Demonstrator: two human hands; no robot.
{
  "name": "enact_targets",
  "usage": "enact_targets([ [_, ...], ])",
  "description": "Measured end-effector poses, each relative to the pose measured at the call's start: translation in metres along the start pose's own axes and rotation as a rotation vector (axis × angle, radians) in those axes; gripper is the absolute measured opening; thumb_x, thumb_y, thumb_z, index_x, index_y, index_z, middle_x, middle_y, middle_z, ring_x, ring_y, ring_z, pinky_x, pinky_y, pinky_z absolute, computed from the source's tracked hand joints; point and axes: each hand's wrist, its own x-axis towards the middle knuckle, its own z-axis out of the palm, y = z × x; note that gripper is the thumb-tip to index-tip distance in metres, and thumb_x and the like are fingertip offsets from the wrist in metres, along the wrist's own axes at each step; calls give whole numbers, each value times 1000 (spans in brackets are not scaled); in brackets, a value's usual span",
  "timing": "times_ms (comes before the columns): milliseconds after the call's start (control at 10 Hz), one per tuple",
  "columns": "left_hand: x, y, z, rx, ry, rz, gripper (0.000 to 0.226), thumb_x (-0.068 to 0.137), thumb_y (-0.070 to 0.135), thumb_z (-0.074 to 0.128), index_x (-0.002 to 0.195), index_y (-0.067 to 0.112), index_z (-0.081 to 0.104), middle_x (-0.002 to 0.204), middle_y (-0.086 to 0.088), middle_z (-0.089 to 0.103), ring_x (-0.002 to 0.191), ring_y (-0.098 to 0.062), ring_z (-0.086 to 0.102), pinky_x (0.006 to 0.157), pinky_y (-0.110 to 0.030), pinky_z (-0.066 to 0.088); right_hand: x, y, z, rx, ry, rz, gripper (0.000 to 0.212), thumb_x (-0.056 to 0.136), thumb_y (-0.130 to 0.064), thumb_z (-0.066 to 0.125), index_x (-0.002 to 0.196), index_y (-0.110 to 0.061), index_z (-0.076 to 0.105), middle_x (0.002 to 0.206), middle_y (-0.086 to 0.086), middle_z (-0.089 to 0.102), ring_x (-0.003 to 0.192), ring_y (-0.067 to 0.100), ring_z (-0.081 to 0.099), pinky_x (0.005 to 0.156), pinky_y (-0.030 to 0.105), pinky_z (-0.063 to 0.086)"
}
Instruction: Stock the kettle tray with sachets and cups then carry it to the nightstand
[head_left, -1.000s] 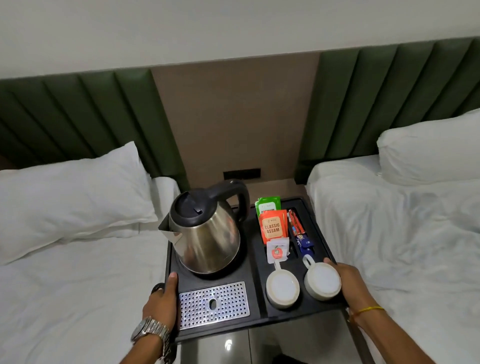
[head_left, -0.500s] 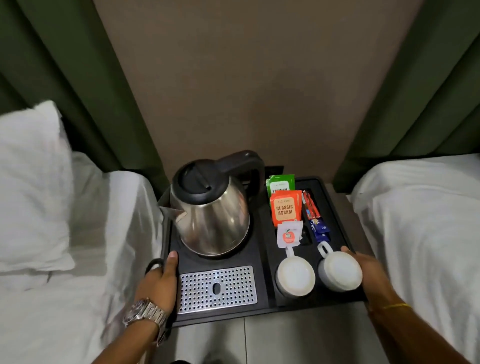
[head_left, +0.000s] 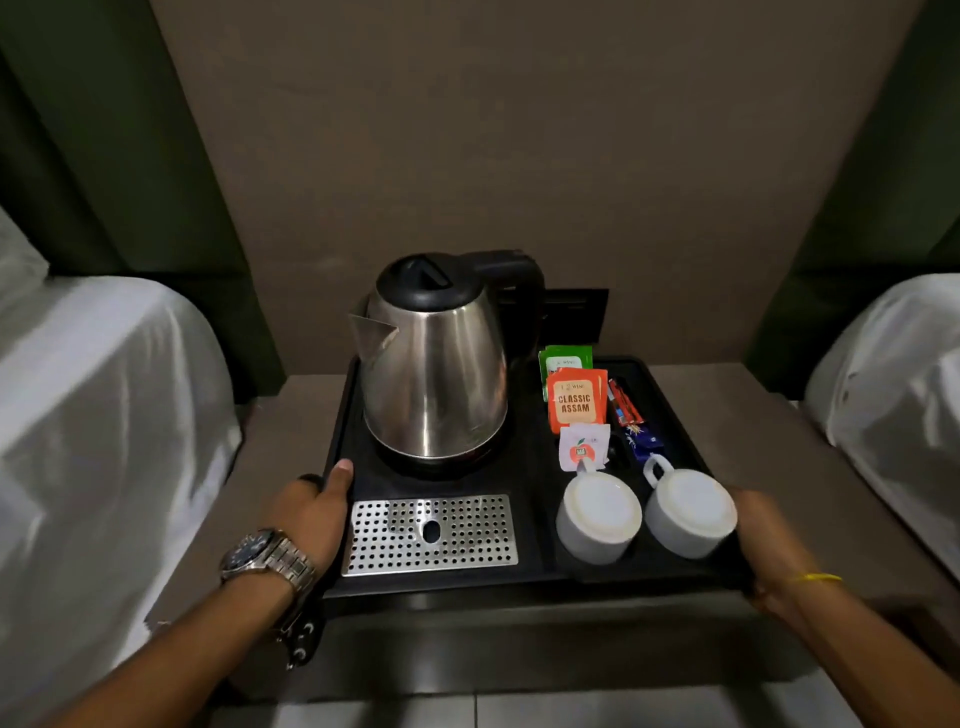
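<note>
The black kettle tray (head_left: 535, 582) is low over the brown nightstand (head_left: 727, 415); I cannot tell whether it touches the top. My left hand (head_left: 311, 512) grips its left edge, thumb on the rim. My right hand (head_left: 763, 540) grips the right edge. On the tray stand a steel kettle (head_left: 434, 371), a perforated metal drip plate (head_left: 431, 535) and two white cups (head_left: 597, 517) (head_left: 688, 512) turned upside down. Behind the cups lie sachets: green (head_left: 566, 358), orange "Classic Assam" (head_left: 575, 400), white (head_left: 583, 447), and red and blue sticks (head_left: 631, 418).
White-sheeted beds flank the nightstand on the left (head_left: 93, 415) and right (head_left: 893, 374). A brown wall panel (head_left: 519, 156) with a dark socket plate (head_left: 576, 312) stands behind the kettle. Green padded headboards (head_left: 104, 156) border it. Tiled floor (head_left: 519, 706) lies below.
I have moved closer and lower. The tray has gone forward with both hands on it, from above the floor gap to over the nightstand top. The pillows have left the view.
</note>
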Motion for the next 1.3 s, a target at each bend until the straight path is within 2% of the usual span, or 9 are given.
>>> enact_targets([
  [200,8,-15,21,43,-28,-22,49,97,54,39,73,17,59,72,-1,56,67,-21,52,73,-37,38,12,3,-5,51,124,-84,13,82,-7,61,71,-3,64,71,16,63,75,33,58,64,46,45],
  [400,14,-4,17,195,-28,-1,58,96,52,39,67,10,65,75,-13,64,74,-34,60,73,-38,45,5,5,-3,104,125,-188,15,61,-19,67,61,-4,62,66,8,58,73,22,53,62,44,45],
  [500,15,3,16,319,65,88,59,95,47,43,58,6,65,60,-12,60,59,-29,56,53,-31,32,10,11,-6,100,127,-189,26,64,-26,69,71,-1,73,71,10,71,77,26,63,69,49,52],
  [700,14,4,18,337,71,99,58,96,46,42,62,5,64,62,-13,60,57,-27,55,51,-29,31,14,12,-3,174,173,-123,23,72,-19,69,83,1,73,86,20,77,100,47,71,78,63,57],
  [800,15,2,22,344,71,103,57,97,45,39,66,4,64,67,-15,62,59,-29,56,54,-30,34,14,8,-2,167,150,-104,19,76,-16,68,81,1,74,84,20,77,94,44,72,78,66,57],
  [1000,17,-1,27,362,51,102,59,98,46,33,76,3,67,82,-22,67,71,-36,59,68,-35,44,8,3,-6,123,79,-74,19,89,-12,63,86,-5,80,96,25,77,88,43,71,69,51,59],
  [1100,14,1,26,363,36,92,58,99,46,32,79,4,67,87,-22,67,73,-35,59,69,-36,44,2,-6,-11,-10,-13,-93,29,96,0,53,115,-1,76,113,22,74,95,38,68,79,46,58],
  [1200,11,4,23,394,36,94,58,99,47,30,85,5,68,90,-21,68,72,-33,57,67,-34,42,-5,-20,-17,-155,-58,-128,35,97,7,49,125,2,69,118,17,69,91,25,62,72,31,48],
  [1300,7,6,23,393,37,71,58,100,47,29,86,6,68,87,-17,67,71,-30,58,65,-33,41,-21,-58,-29,-174,-72,-147,38,96,9,47,121,-5,71,127,19,68,102,27,59,76,32,43],
])
